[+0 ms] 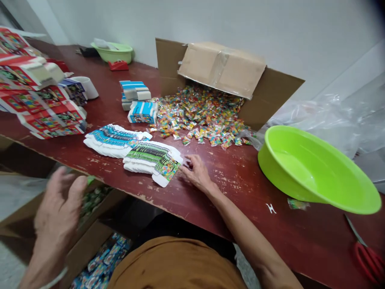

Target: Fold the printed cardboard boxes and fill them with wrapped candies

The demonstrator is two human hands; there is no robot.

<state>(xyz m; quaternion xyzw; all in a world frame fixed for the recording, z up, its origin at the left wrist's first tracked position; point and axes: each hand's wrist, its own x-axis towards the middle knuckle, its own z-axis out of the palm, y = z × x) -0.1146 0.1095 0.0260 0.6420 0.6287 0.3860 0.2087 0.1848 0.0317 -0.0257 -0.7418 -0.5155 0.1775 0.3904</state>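
Observation:
My right hand (197, 172) rests at the right end of a fanned row of flat green-printed candy cartons (147, 156). Its fingers are apart, and the thumb tip lies at the edge of the end carton. Behind and left of that row, a similar fan of blue-printed flat cartons (112, 138) overlaps it. My left hand (58, 204), smeared by motion, hangs in front of the table edge over an open cardboard box (87, 237). Its thumb and fingers are apart, with nothing visible between them. Small green packs show inside that box.
Wrapped candies (207, 112) spill from a tipped cardboard box (222, 66). Blue box stacks (141, 112) stand beside them, red box stacks (45, 100) at left. A green basin (300, 172), red-handled scissors (365, 253) and a tape dispenser (118, 66) are also on the table.

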